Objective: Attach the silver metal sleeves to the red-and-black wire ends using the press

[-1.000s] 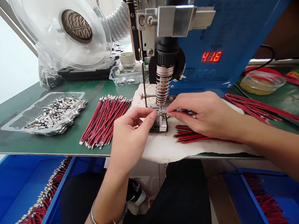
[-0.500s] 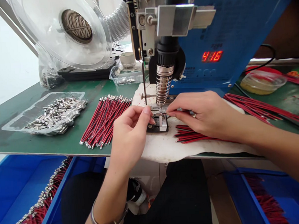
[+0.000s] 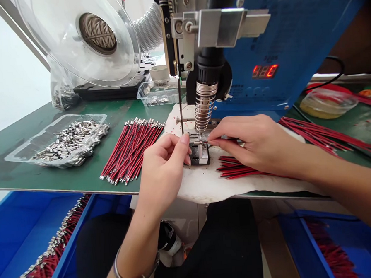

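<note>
My right hand (image 3: pixel 254 141) pinches a red and black wire at its tip and holds that end on the small black jig (image 3: pixel 199 153) under the spring-wrapped soldering head (image 3: pixel 205 104). My left hand (image 3: pixel 164 169) is curled just left of the jig, thumb and forefinger pinched together near its edge; what they hold is too small to make out. A short pile of red and black wires (image 3: pixel 236 167) lies on the white cloth (image 3: pixel 200 181) beneath my right hand.
A bundle of wires with metal ends (image 3: pixel 130 150) lies left of the cloth. A clear tray of metal ferrules (image 3: pixel 64 139) sits further left. The blue machine (image 3: pixel 279 38) shows a red display (image 3: pixel 264 71). Blue bins (image 3: pixel 26 242) hold finished wires below the bench edge.
My left thumb and forefinger have drawn back slightly from the jig towards me. The machine's red display has changed from 416 to a blurred reading. The right hand has stayed in place.
</note>
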`<act>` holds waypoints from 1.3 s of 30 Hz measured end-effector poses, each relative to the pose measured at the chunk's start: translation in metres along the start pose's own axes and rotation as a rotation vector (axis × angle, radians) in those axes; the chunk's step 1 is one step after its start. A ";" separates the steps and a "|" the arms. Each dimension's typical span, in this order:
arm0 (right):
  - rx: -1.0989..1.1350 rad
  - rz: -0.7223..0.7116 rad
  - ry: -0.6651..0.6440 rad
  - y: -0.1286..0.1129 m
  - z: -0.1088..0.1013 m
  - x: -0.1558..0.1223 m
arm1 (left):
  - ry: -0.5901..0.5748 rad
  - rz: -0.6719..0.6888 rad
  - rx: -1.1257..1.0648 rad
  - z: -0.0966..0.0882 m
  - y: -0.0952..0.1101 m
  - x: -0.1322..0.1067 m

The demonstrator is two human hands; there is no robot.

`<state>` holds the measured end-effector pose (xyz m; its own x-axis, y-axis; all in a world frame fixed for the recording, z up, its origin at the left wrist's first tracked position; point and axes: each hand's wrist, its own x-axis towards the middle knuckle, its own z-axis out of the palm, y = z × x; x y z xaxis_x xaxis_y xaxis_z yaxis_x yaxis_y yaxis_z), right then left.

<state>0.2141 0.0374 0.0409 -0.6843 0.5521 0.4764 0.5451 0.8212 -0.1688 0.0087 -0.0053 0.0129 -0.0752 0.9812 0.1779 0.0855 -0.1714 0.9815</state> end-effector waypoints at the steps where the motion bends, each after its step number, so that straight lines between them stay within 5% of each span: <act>1: -0.001 -0.002 0.004 0.000 0.000 0.000 | 0.000 0.001 0.001 0.000 0.000 0.000; 39: -0.010 -0.042 0.083 -0.002 0.000 0.000 | 0.016 0.016 0.049 -0.001 0.000 -0.001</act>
<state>0.2134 0.0361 0.0411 -0.6644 0.5026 0.5531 0.5215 0.8419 -0.1387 0.0079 -0.0063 0.0129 -0.0895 0.9767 0.1949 0.1351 -0.1819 0.9740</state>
